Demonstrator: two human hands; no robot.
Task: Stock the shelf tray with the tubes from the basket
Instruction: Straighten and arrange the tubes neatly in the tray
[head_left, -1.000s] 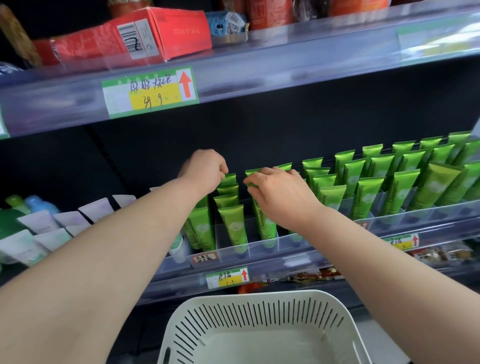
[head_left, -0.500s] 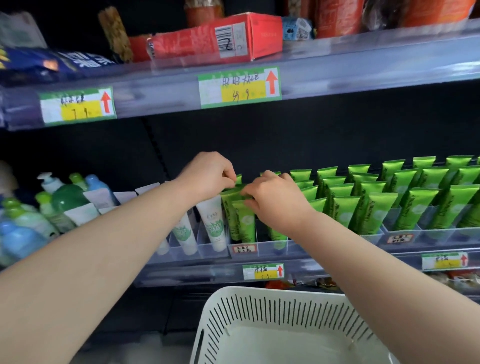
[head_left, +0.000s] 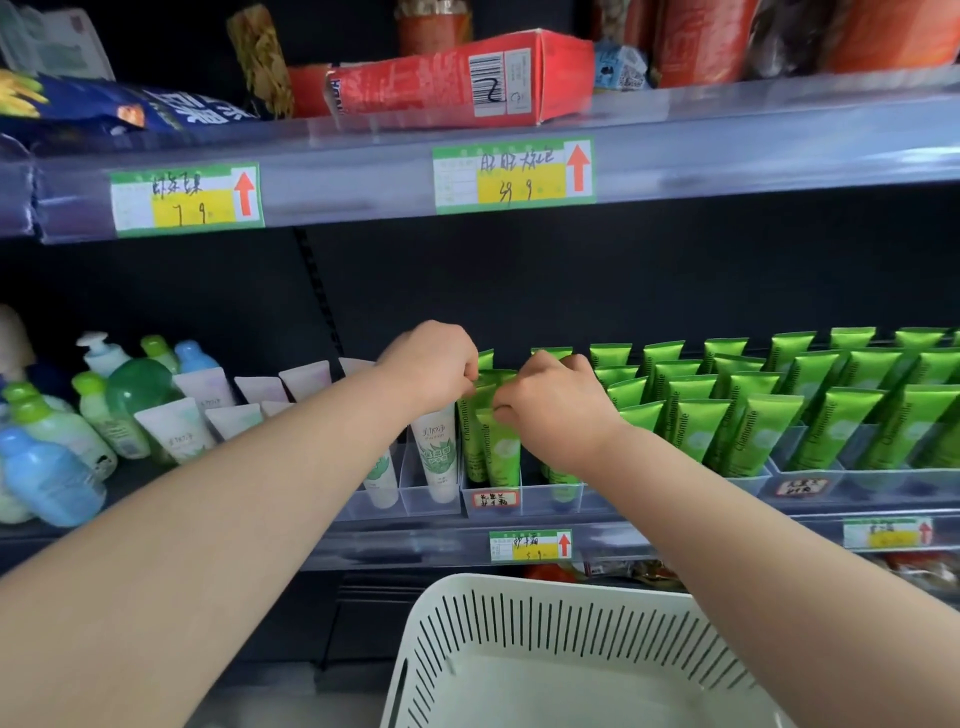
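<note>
Hands have drawn together vs 1 s ago. Left hand (head_left: 434, 364) pinches tops of green tubes (head_left: 501, 447) standing in tray (head_left: 540, 503), 12 o'clock from basket (head_left: 519, 597); right hand (head_left: 553, 410), at 3 o'clock, pinches them too. Prob. light, squashy, slick: grip the stiff crimp.

grn tubes (head_left: 831, 431) upright in rows, crimp ends up | clear tray (head_left: 556, 503) on shelf edge | wht slotted basket (head_left: 519, 623) below
</note>
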